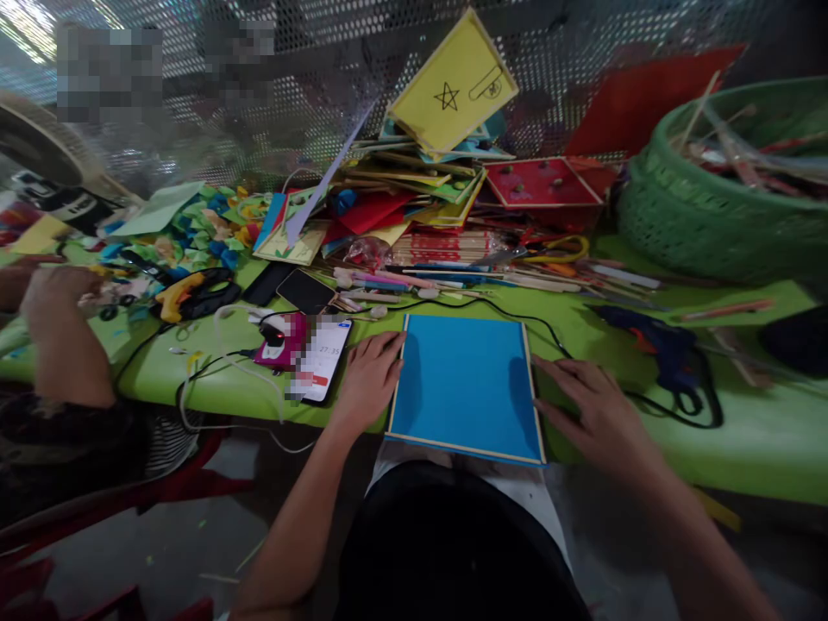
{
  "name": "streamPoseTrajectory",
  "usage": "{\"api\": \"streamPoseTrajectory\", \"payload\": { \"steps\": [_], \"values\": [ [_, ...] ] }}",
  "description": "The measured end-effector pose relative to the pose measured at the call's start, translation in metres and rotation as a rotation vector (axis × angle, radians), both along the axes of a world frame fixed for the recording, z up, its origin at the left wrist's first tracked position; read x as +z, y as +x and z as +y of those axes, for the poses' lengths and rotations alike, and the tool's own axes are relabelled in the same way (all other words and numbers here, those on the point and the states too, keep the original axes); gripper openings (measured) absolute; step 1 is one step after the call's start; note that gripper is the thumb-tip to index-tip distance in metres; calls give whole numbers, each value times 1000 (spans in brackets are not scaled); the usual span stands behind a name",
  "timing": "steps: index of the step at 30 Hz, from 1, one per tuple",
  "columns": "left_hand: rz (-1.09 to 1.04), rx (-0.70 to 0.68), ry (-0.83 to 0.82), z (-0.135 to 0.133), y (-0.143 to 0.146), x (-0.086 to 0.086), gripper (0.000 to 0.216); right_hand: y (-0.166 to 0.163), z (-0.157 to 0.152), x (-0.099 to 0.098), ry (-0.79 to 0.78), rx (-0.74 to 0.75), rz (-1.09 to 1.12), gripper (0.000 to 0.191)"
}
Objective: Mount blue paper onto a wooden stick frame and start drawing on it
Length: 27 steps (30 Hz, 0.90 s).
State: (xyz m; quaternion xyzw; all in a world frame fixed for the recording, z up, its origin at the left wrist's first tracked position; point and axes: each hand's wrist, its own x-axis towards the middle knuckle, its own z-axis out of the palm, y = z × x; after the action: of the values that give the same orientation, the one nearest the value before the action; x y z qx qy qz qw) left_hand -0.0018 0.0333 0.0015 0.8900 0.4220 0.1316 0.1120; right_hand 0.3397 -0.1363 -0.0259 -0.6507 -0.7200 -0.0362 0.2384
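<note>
Blue card (466,379), edged with thin strips (466,448), lies on the tabletop (743,457) between left hand (367,384) and right hand (592,401), fingers (386,342) loosely extended; probably light, bendable, best held by opposite strips.

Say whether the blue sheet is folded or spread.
Spread: the blue sheet lies flat between left hand and right hand, a stick along its near edge, with no fold visible.

A wall (323,60) full of holes stands at 12 o'clock, bright light (29,33) at 10, a red chair (203,485) and grey floor (139,543) at 8.
</note>
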Motion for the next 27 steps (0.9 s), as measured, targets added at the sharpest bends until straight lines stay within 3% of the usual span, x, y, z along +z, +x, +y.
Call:
{"api": "streamPoseTrajectory", "payload": {
  "steps": [6, 13, 21, 27],
  "values": [
    [6, 2, -7, -1, 0, 2, 48, -5, 0, 9, -23, 21, -51, 50],
    [-1, -10, -19, -1, 0, 3, 49, -10, 15, 24, -38, -14, 17, 31],
    [26, 21, -32, -4, 2, 5, 50, -24, 31, 29, -66, 4, -133, 23],
    [17, 8, -33, -2, 1, 3, 50, -15, 13, 37, -58, -65, 109, 19]
  ]
}}
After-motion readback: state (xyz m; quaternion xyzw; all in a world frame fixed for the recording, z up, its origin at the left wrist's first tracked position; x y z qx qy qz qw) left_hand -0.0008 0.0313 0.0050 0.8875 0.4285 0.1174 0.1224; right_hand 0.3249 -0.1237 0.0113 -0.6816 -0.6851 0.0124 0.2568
